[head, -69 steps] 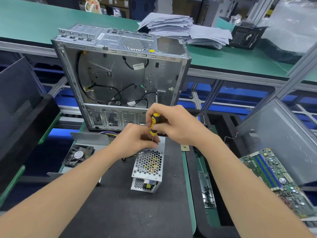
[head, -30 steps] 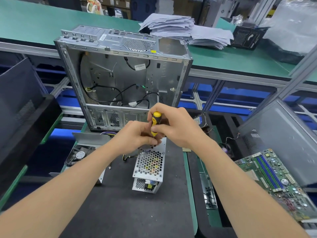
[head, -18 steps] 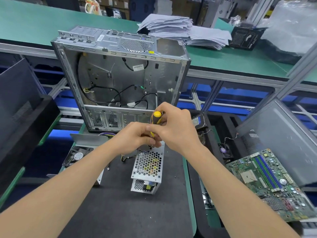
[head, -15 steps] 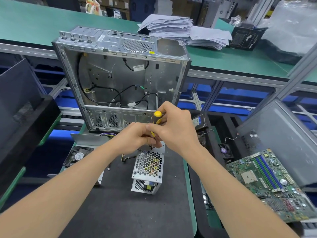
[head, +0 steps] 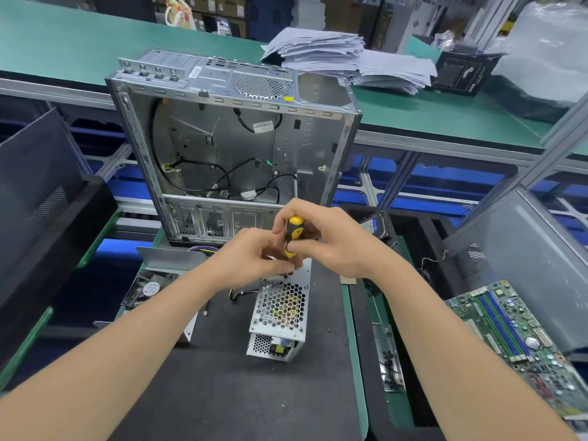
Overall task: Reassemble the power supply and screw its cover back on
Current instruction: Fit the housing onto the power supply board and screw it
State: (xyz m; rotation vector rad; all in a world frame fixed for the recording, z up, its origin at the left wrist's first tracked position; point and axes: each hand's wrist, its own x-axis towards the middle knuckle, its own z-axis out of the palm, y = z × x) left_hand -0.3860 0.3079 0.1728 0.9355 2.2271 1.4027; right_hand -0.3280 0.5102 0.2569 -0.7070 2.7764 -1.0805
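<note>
The silver power supply [head: 280, 313] lies on the black mat [head: 222, 393], its honeycomb-perforated cover on top and yellow parts showing through the holes. My right hand [head: 334, 240] grips the yellow-and-black screwdriver [head: 293, 232], held upright over the far end of the cover. My left hand [head: 254, 256] pinches the lower shaft near the tip, fingertips close to the cover. The screw itself is hidden by my fingers.
An open, empty computer case [head: 235, 148] stands just behind my hands. A loose fan [head: 149, 289] and metal plate lie at left, a motherboard [head: 515, 326] at right. A tray with small screws [head: 389, 361] sits right of the mat. Paper stacks [head: 334, 55] rest on the far green bench.
My right hand has turned round the screwdriver handle, the fingers shifting their hold. Both hands and the power supply stay in the same place.
</note>
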